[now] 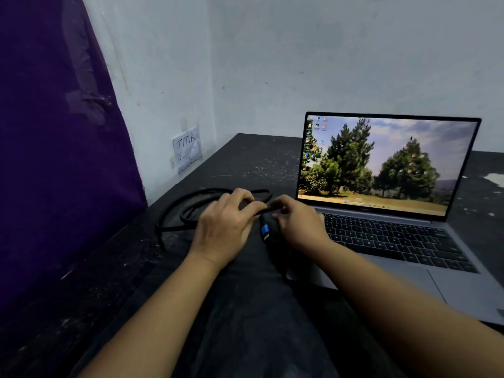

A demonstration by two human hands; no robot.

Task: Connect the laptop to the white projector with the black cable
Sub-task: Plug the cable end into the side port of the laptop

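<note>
Coiled black rubber cable [191, 211] lies on the dark speckled table [245, 159] at nine o'clock of the open grey laptop [381, 214] – left hand [226, 225] and right hand [297, 222] both pinch it, blue-collared metal plug [265, 232] dangling between them

— We are losing the black cable [191, 214] under our left hand [226, 227]; part of its coil is hiding there.
— And the laptop [395, 241] is running off the right edge, while our right hand [300, 227] is covering its near left corner.
</note>
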